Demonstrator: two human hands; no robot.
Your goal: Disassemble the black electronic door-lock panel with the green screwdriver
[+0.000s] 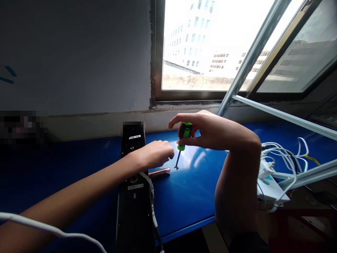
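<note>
My right hand [193,128] is wrapped round the green and black handle of a screwdriver [187,130], its index finger lifted off and bent. The shaft points down at the blue tabletop, and a small cluster of dark screws [176,168] shows at its tip. My left hand [159,154] is closed, fingers curled, at the right edge of a long black metal unit [135,214]. Whatever those fingers hold, if anything, is hidden. Just below that hand, a copper-coloured cylinder [160,172] sticks out beside the unit.
A grey-white cable [152,193] runs down along the black unit. The blue table [189,200] ends at a front edge below. On the right are metal frame bars [286,116], tangled white cables [284,154] and a white box [273,191]. Another white cable [50,226] crosses my left forearm.
</note>
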